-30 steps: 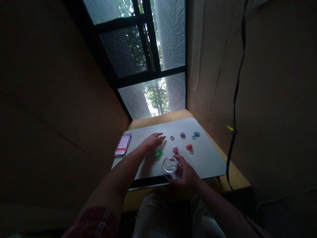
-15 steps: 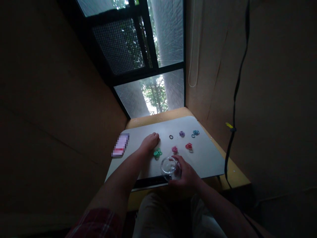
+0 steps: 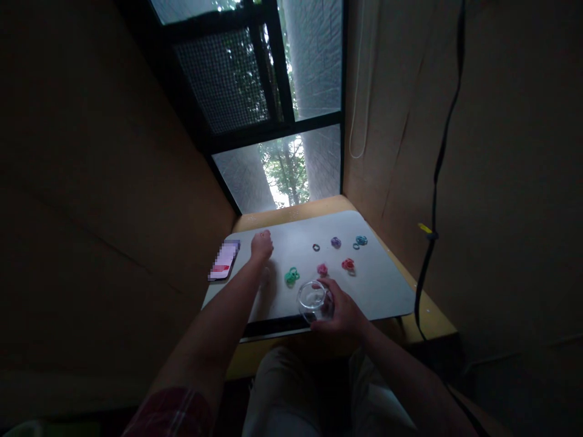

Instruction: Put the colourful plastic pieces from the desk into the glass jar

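My right hand (image 3: 339,309) is wrapped round a clear round container (image 3: 310,297) at the near edge of the white board (image 3: 382,291). My left hand (image 3: 262,244) is raised over the far left part of the board, fingers closed; what they hold, if anything, is too small to tell. Between the hands lies a green bunch of bands (image 3: 292,277). Beyond the container are a pink bunch (image 3: 322,269) and a red bunch (image 3: 348,264). Farther back sit a dark ring (image 3: 316,247), a purple bunch (image 3: 336,242) and a blue bunch (image 3: 361,241).
A phone (image 3: 224,260) with a blurred screen lies on the board's left edge. The board rests on a yellowish table (image 3: 437,318) below a window (image 3: 286,164). A black cord (image 3: 437,176) hangs down on the right, in front of the wall.
My left hand has moved left and away from me, off the area beside the green bunch. My right hand still holds the container in nearly the same place. The view has shifted slightly.
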`<state>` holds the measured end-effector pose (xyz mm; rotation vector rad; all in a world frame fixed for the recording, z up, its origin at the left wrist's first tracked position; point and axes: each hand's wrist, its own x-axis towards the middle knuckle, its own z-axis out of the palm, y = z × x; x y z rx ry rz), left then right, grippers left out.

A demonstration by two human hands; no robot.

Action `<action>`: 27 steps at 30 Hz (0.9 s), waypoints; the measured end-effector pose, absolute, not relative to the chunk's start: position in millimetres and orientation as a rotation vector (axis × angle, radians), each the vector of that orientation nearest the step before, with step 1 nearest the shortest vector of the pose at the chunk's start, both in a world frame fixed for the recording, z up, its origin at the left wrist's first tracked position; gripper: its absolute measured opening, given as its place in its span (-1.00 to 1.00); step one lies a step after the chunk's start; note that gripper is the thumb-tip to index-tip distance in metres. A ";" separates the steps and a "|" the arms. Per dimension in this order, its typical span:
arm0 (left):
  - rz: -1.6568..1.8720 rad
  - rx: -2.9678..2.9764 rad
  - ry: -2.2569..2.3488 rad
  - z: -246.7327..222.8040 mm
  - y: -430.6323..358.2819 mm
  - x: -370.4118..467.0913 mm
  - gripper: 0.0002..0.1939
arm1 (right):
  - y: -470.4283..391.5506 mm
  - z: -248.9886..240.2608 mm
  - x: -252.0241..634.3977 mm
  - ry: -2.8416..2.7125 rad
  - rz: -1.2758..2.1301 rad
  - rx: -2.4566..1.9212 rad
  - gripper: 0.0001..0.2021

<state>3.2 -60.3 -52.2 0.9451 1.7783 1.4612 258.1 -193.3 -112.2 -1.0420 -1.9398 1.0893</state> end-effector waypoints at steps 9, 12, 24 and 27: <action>1.577 0.451 1.293 -21.5 -130.0 8.9 -0.76 | -192.8 -117.6 256.8 -1.897 1.098 -1.005 -0.08; 1.555 0.253 1.004 -17.1 -151.3 20.4 -0.76 | -193.8 -115.9 256.6 -1.885 1.096 -0.978 -0.10; 1.704 0.146 0.792 -17.0 -172.8 50.7 -0.59 | -194.9 -115.1 254.1 -1.826 1.074 -0.939 -0.17; 1.752 0.122 0.830 -20.0 -171.9 55.4 -0.61 | -195.2 -112.0 254.4 -1.829 1.076 -0.946 -0.18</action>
